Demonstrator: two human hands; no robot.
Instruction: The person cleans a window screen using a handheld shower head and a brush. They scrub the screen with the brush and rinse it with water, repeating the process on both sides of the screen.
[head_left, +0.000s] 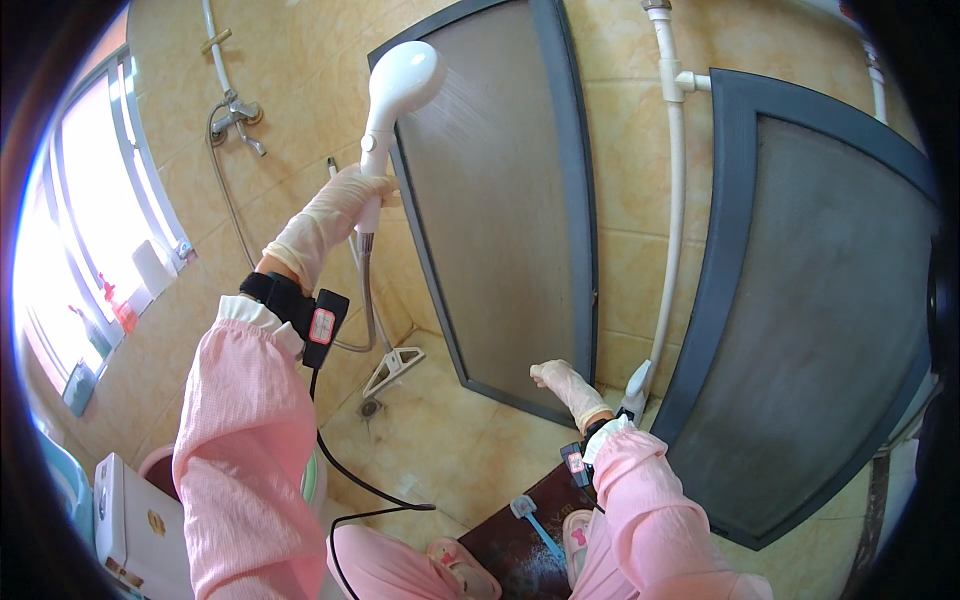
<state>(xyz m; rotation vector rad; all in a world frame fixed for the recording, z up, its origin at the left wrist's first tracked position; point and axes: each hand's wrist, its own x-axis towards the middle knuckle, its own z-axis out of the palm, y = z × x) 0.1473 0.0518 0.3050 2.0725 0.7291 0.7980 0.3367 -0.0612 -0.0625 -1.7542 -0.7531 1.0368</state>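
In a pale glove, my left hand (330, 214) grips the handle of a white hand shower (405, 82), whose head sprays water onto a grey-framed frosted panel (495, 210). A metal hose (367, 285) hangs from the handle. My right hand (562, 382), gloved too, is low in front of the panel's bottom edge; its fingers are curled and nothing shows in them. A second framed panel (832, 300) leans at the right. On the dark mat (495, 544) between my feet lies a blue-handled brush (536, 525).
A wall mixer tap (240, 112) is at upper left, near a window (97, 180) with bottles on its sill. A squeegee (394, 367) stands in the corner by a floor drain (370, 409). A white pipe (677, 225) runs between the panels. A white bin (135, 517) is at lower left.
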